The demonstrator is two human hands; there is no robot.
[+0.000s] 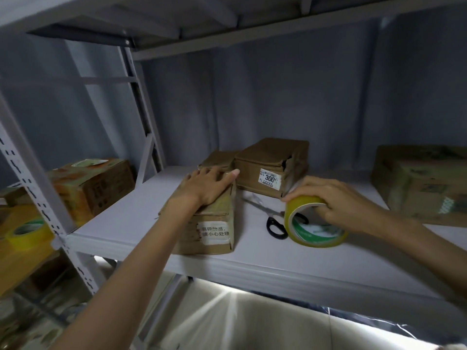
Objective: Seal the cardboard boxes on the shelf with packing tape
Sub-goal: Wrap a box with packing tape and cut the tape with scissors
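1. The right hand (338, 200) grips a yellow packing tape roll (314, 223) standing on edge on the near right of the shelf (252, 263).
2. The left hand (207, 185) presses flat, fingers straight, on the near cardboard box (214, 223).
3. Scissors (274, 223) lie between box and roll.
4. A labelled box (271, 168) stands farther back.
5. Judged step: readying tape; next, find the free end and lay it along the held box's seam.

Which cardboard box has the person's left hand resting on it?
The front box with the white Chinese label; the left hand lies flat on it. The others are untouched.
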